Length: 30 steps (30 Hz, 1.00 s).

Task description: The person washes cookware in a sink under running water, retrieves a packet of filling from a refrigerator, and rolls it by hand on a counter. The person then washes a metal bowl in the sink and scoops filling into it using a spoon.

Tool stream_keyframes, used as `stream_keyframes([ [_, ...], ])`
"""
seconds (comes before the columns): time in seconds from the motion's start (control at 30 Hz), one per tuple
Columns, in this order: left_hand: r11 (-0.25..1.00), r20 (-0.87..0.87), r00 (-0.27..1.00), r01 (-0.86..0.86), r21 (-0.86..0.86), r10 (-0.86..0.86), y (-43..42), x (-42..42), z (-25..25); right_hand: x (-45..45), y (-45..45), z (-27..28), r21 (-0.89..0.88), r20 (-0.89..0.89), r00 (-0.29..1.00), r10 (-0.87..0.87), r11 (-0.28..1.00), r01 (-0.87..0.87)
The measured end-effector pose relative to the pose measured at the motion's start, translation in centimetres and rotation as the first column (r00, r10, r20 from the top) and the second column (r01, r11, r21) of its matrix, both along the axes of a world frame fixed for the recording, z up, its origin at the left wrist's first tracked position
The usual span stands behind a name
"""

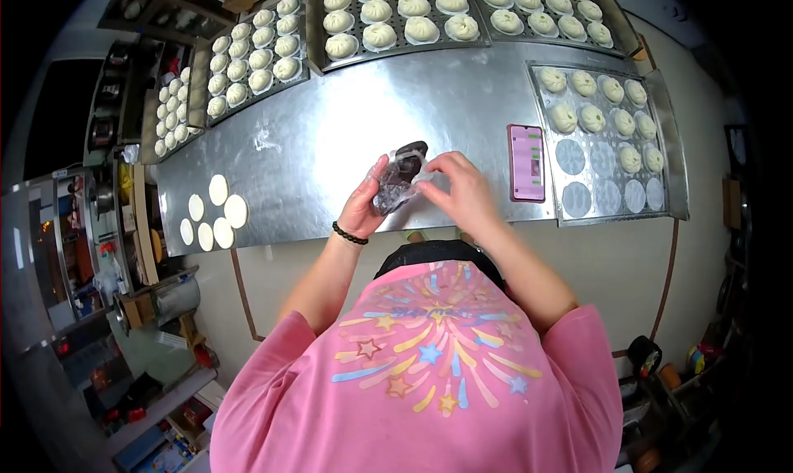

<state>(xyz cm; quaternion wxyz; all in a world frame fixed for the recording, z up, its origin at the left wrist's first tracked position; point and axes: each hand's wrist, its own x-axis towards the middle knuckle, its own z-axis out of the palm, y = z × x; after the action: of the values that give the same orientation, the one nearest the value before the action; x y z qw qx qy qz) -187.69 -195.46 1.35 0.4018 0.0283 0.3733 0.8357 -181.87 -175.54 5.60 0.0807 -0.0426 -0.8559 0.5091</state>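
A dark brown, paste-like lump (410, 161) shows in a crinkled clear plastic bag (395, 190) above the front of the steel table. My left hand (362, 206) is closed around the bag's left side, with a dark beaded bracelet at the wrist. From the right, my right hand (461, 190) pinches the edge of the plastic between thumb and fingers. Several flat round dough wrappers (235, 212) lie on the table to the left. What the dark lump is exactly I cannot make out.
Trays of pleated buns (379, 35) line the back of the steel table (330, 114). At the right stands a tray (603, 161) with buns at the back and bare paper rounds at the front. A phone (527, 163) with a lit screen lies beside it.
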Motion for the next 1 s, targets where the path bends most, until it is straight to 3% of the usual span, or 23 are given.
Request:
stream_keyframes([
  [0.1, 0.997, -0.030, 0.997, -0.067, 0.039, 0.068, 1.5, 0.3, 0.5, -0.5, -1.0, 0.9, 0.140, -0.436, 0.898, 0.061, 0.990, 0.001],
  [0.13, 0.997, -0.031, 0.997, -0.071, 0.040, 0.072, 2.1, 0.5, 0.8, 0.0, -1.6, 1.1, 0.141, -0.437, 0.897, 0.065, 0.990, -0.003],
  [0.23, 0.883, 0.342, 0.940, -0.160, 0.440, 0.000, 3.2, 0.3, 1.4, 1.1, -3.0, 1.4, 0.316, -0.336, 0.780, 0.527, 0.844, -0.434],
  [0.27, 0.884, 0.339, 0.941, -0.160, 0.440, 0.001, 3.3, 0.1, 1.3, 1.5, -3.3, 1.0, 0.317, -0.339, 0.779, 0.528, 0.844, -0.434],
  [0.33, 0.865, 0.394, 0.917, -0.241, 0.441, 0.055, 3.6, -0.4, 1.1, 2.4, -3.7, -1.1, 0.392, -0.116, 0.717, 0.687, 0.695, -0.602],
  [0.37, 0.917, 0.264, 0.961, -0.172, 0.359, 0.078, 3.4, -0.7, 0.6, 2.5, -3.6, -3.2, 0.420, -0.114, 0.717, 0.688, 0.687, -0.593],
  [0.4, 0.918, 0.266, 0.961, -0.174, 0.357, 0.079, 3.2, -0.8, 0.6, 2.4, -3.0, -4.0, 0.418, -0.113, 0.716, 0.688, 0.687, -0.594],
  [0.5, 0.996, 0.039, 0.999, 0.007, 0.086, -0.011, 2.2, -1.4, 0.7, 2.1, -0.6, -6.6, -0.078, -0.043, 0.747, 0.664, 0.743, -0.665],
  [0.53, 0.996, 0.043, 0.999, 0.009, 0.088, -0.012, 1.6, -1.6, 0.9, 2.1, 0.1, -8.5, -0.080, -0.039, 0.748, 0.663, 0.744, -0.663],
  [0.57, 0.992, 0.019, 0.994, 0.105, 0.071, -0.107, 1.1, -1.7, 1.2, 2.2, 0.8, -10.7, -0.449, 0.094, 0.845, 0.526, 0.780, -0.436],
  [0.6, 0.978, -0.004, 0.980, 0.201, 0.054, -0.201, 0.7, -1.7, 1.4, 2.0, 1.2, -10.5, -0.715, 0.276, 0.867, 0.415, 0.691, -0.103],
  [0.63, 0.977, -0.013, 0.977, 0.214, 0.003, -0.214, 0.7, -1.4, 1.5, 1.9, 1.6, -10.4, -0.715, 0.283, 0.867, 0.411, 0.693, -0.095],
  [0.7, 0.948, 0.010, 0.948, 0.319, -0.010, -0.319, -0.2, -1.5, 0.2, 1.6, 2.3, -9.0, -0.572, 0.298, 0.954, 0.031, 0.806, 0.153],
  [0.73, 0.910, 0.027, 0.910, 0.414, -0.024, -0.413, -0.2, -1.7, 0.0, 1.4, 2.3, -8.2, -0.567, 0.299, 0.954, 0.025, 0.809, 0.157],
  [0.8, 0.868, 0.095, 0.886, 0.463, -0.180, -0.453, -0.1, -1.1, -0.1, 1.2, 1.8, -7.0, -0.550, 0.074, 0.997, -0.002, 0.834, 0.043],
  [0.83, 0.848, 0.141, 0.880, 0.474, -0.237, -0.453, 0.2, -0.7, 0.1, 1.3, 2.3, -6.9, -0.441, 0.094, 0.985, 0.146, 0.893, -0.090],
  [0.87, 0.825, 0.189, 0.875, 0.483, -0.293, -0.445, 0.5, -0.1, 0.3, 1.6, 2.6, -7.0, -0.443, 0.094, 0.984, 0.153, 0.891, -0.096],
  [0.93, 0.838, 0.298, 0.859, 0.490, -0.242, -0.416, 1.1, 0.8, 0.2, 2.0, 3.1, -7.0, -0.417, 0.334, 0.854, 0.398, 0.875, -0.245],
  [1.0, 0.883, 0.351, 0.892, 0.388, -0.266, -0.286, 1.1, 1.8, 0.2, 2.9, 3.4, -7.5, -0.445, 0.350, 0.851, 0.391, 0.869, -0.216],
])
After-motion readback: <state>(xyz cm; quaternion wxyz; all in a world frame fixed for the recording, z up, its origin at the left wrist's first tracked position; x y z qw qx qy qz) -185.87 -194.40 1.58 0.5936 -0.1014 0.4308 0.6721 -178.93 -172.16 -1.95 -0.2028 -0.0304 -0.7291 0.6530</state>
